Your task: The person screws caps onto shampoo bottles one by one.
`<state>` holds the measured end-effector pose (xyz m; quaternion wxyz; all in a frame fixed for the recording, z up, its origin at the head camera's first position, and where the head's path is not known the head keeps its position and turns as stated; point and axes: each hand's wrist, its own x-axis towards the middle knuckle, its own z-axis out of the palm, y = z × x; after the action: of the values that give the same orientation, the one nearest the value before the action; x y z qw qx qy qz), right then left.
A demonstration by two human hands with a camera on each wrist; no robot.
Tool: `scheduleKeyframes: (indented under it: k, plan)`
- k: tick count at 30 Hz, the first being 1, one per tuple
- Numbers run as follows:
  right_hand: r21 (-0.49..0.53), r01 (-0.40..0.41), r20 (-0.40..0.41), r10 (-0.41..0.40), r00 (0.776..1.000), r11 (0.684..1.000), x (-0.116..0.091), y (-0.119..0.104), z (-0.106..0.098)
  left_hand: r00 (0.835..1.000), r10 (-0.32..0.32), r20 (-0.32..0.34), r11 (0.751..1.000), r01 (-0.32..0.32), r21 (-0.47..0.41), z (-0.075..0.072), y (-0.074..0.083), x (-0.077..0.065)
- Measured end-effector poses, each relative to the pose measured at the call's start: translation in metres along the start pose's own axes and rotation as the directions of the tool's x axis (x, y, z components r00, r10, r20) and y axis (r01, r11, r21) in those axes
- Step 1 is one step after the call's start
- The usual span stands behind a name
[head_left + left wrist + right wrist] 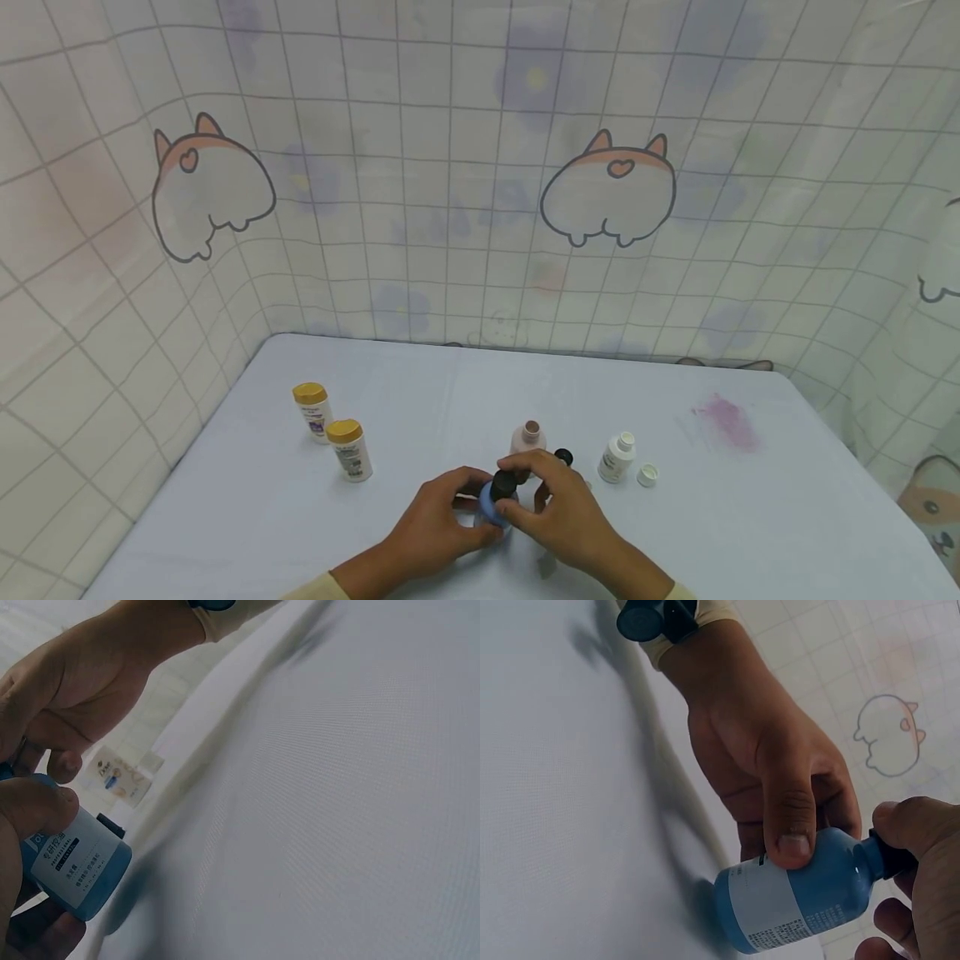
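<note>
A small blue bottle (829,881) with a pale label and a black cap (504,483) is between both hands, near the front middle of the table. My left hand (429,523) grips the bottle's body, thumb on one side and fingers on the other. My right hand (566,512) pinches the black cap between thumb and fingers. In the right wrist view the cap sits at the bottle's neck. Just behind the right hand stands a pinkish bottle (529,437) without a cap, partly hidden, and a black cap (564,457) shows beside it.
To the right, a white bottle (617,460) stands open beside a loose white cap (648,475). Two white bottles with yellow caps, one nearer (351,457) and one farther (312,415), stand at left. A pink stain (727,423) marks the white table (420,392).
</note>
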<state>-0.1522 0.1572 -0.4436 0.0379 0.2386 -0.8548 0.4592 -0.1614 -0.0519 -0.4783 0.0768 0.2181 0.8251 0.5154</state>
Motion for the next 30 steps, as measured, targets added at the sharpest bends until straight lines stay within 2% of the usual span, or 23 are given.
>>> scheduleKeyframes:
  k: [17, 22, 25, 30]
  plan:
    - [0.018, 0.108, 0.022, -0.109, 0.994, 0.994, 0.0017, 0.0032, -0.0006, 1.000, 0.002, 0.012, 1.000, -0.002, -0.006, -0.0016, -0.0003, 0.0006]
    - [0.015, 0.168, 0.025, -0.168, 0.985, 0.986, 0.0032, 0.0051, -0.0004, 0.999, 0.032, 0.029, 0.999, -0.031, -0.029, -0.0025, -0.0015, 0.0006]
    - [0.020, 0.148, 0.017, -0.148, 0.989, 0.989, 0.0024, 0.0054, -0.0007, 0.998, 0.062, 0.033, 0.997, -0.061, -0.042, -0.0026, -0.0022, 0.0006]
    - [0.012, 0.029, -0.003, -0.029, 1.000, 0.999, 0.0002, 0.0044, 0.0002, 0.997, 0.073, 0.022, 0.997, -0.072, -0.039, -0.0021, -0.0027, 0.0007]
